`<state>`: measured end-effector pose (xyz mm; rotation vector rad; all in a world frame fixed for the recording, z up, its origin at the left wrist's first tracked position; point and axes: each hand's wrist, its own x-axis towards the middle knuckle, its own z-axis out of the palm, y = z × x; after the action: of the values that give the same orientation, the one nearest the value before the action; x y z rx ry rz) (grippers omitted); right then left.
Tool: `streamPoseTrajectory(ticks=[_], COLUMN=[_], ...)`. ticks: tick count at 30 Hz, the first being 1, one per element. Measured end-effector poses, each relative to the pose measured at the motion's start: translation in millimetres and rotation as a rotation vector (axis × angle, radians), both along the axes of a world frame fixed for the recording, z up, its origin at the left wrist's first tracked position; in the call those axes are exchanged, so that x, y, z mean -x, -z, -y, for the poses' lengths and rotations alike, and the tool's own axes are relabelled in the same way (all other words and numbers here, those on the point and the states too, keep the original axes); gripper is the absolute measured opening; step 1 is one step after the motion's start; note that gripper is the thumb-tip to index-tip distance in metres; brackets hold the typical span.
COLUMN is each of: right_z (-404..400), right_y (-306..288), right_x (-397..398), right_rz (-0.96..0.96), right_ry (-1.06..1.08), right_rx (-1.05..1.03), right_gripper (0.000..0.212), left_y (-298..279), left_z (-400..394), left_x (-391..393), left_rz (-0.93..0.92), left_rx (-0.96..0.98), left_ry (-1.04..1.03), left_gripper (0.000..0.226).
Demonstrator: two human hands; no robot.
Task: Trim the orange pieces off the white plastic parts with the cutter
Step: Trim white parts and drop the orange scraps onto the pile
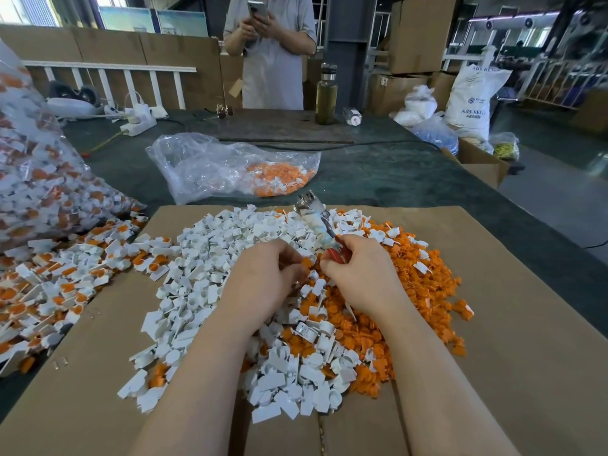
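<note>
My right hand (357,269) grips the red handles of the cutter (314,222), whose metal jaws point up and away from me. My left hand (265,278) sits just left of it with fingers curled over the pile; what it pinches is hidden. Both hands hover over a heap on the cardboard sheet (513,324): trimmed white plastic parts (210,258) on the left and cut orange pieces (411,291) on the right. Untrimmed white-and-orange parts (65,284) spill at the far left.
A big clear bag (36,179) of untrimmed parts looms at left. Another clear bag (230,166) holding orange pieces lies behind the cardboard. A person (271,44) stands across the table with a phone. A bottle (326,93), power strip (139,121) and boxes sit farther back.
</note>
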<state>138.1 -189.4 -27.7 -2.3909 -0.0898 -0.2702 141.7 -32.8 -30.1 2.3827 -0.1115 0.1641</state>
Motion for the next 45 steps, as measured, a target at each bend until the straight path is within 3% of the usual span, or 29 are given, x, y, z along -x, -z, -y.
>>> streamPoseTrajectory(ticks=[5, 13, 15, 21, 24, 31, 35, 41, 45], right_z=[-1.2, -3.3, -3.6, -0.6, -1.2, -1.1, -0.5, -1.0, -2.5], right_y=[-2.1, -1.2, -0.4, -2.0, -2.4, -2.6, -2.3, -2.8, -2.2], right_x=[2.4, 0.9, 0.9, 0.7, 0.9, 0.6, 0.1, -0.4, -1.0], right_rz=[0.009, 0.055, 0.065, 0.091, 0.100, 0.141, 0.145, 0.146, 0.159], right_ry=[-0.031, -0.007, 0.013, 0.065, 0.070, 0.069, 0.068, 0.051, 0.039], right_rx=[-0.122, -0.044, -0.028, -0.098, -0.109, -0.155, -0.190, -0.243, -0.251], right_gripper=[0.022, 0.015, 0.013, 0.013, 0.013, 0.007, 0.009, 0.016, 0.011], left_y=[-2.7, -6.8, -7.7, -12.8, -12.5, -6.8, -6.6, -9.6, -13.3], left_z=[1.4, 3.1, 1.1, -2.1, -0.4, -2.4, -4.1, -5.5, -7.3], left_x=[2.0, 5.8, 7.7, 14.6, 14.8, 10.5, 8.6, 6.4, 7.1], left_rz=[0.066, 0.069, 0.036, -0.101, -0.110, -0.102, -0.060, -0.233, -0.283], left_rx=[0.086, 0.144, 0.105, -0.248, -0.255, 0.021, 0.349, 0.907, 1.124], left_ry=[0.026, 0.044, 0.041, 0.210, 0.207, 0.144, 0.069, 0.038, 0.081], left_gripper=[0.018, 0.025, 0.021, 0.012, 0.009, 0.005, 0.015, 0.033, 0.030])
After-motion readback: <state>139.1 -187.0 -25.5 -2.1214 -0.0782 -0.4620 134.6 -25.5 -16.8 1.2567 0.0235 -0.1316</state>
